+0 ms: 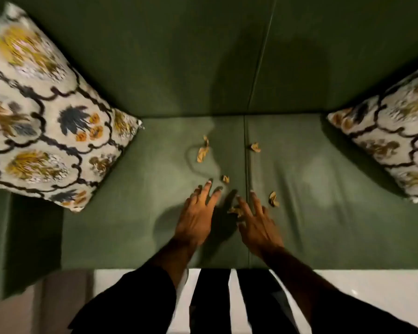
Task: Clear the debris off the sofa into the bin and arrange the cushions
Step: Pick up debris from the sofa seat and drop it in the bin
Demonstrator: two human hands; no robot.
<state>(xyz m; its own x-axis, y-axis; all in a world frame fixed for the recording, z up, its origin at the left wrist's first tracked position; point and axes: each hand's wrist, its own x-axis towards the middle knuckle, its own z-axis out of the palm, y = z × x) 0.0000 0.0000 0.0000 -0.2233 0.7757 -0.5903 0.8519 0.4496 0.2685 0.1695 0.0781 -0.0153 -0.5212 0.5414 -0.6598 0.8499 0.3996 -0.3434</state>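
We have both hands out over the green sofa seat (130, 213), reaching for the dry, curled scraps of debris scattered near its middle seam. Our left hand (196, 218) is released, fingers spread and empty, just short of a small scrap (225, 179). Our right hand (257, 222) is also spread, its fingertips touching a crumpled scrap (235, 210) but not visibly closed on it. 3 more pieces lie apart: a long curl (202, 150) farther back, one (255, 147) just right of the seam, and one (273, 198) beside our right fingers. The scraps look brittle, so a hard pinch could crumble them into finer bits, and a sweeping motion could push pieces down into the seam (246, 165), where they would be hard to reach. No bin is in view, so carrying loose scraps away risks dropping some on the pale floor (372, 285). The left cushion (46, 116) and the right cushion (391, 143) lean tilted at either end, well clear of the debris; nothing blocks our reach.
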